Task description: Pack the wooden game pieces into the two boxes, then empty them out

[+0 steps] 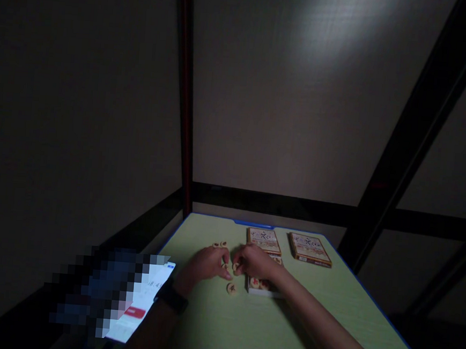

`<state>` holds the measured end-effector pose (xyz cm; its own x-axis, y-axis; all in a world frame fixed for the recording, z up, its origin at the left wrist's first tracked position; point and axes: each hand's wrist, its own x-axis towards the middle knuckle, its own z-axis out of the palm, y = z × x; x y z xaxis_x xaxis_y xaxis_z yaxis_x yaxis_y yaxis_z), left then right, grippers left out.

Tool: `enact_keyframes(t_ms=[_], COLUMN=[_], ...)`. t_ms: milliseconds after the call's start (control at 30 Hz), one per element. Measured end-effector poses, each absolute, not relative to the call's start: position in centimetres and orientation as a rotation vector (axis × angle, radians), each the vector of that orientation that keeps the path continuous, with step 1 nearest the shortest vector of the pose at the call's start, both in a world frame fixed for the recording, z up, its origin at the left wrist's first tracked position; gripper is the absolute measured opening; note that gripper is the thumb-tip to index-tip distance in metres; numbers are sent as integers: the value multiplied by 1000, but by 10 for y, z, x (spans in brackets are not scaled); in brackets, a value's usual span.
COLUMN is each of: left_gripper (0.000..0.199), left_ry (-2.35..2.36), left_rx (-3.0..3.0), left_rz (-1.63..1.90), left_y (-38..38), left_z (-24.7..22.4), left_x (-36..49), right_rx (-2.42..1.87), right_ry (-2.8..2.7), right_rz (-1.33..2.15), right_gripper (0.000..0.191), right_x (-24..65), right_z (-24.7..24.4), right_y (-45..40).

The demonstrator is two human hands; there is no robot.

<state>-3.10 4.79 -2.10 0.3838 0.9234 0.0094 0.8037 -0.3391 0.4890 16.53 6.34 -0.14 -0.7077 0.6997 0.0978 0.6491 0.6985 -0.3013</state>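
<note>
My left hand, with a dark band on its wrist, curls around a round wooden Chinese chess piece between thumb and fingers. Facing it, my right hand pinches another chess piece. Below the hands a loose piece lies face up on the table. Two more pieces sit side by side just beyond my left hand. Under my right forearm is an open white-edged box with several pieces in it, one with a red character. My right arm hides part of the box.
The light green table has a blue edge. A printed box lid lies beyond the open box, and a similar flat box lies to its right. At the left, a lit screen is beside the table. Walls stand behind and left.
</note>
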Motion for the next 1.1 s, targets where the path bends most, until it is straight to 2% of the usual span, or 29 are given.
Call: enact_keyframes(t_ms=[200,267,433,500,733,933,1033,1100], left_gripper=[34,30,21,23,24,35,20,14], left_ry=[1518,1516,1578,1599,1548,1555,1692,1795], left_rx=[2225,2231,2350,2399,2459,2259,2179,2186], left_rz=[356,342,581,644,546,655,856,856], left_y=[45,42,36,34,35,44,50,53], left_z=[-13,-7,-1,-4,-23,-3,9,9], left_x=[-30,-30,-20,-10,8,-17,-39,-52], right_rx=[-1113,-1120,-1153,-1158,-1169,-1148,-1060,-1021], right_ry=[-2634,-2595,-2487,-2438,-2310,-2412,-2568,-2669], right_rz=[372,324,201,219,293,331,289,216], right_gripper=[13,18,25,23,23,23,28,36], right_x=[175,181,199,209,234,210,187,173], right_z=[4,11,29,30,19,24,26,25], right_y=[68,66,52,43,25,29,32,34])
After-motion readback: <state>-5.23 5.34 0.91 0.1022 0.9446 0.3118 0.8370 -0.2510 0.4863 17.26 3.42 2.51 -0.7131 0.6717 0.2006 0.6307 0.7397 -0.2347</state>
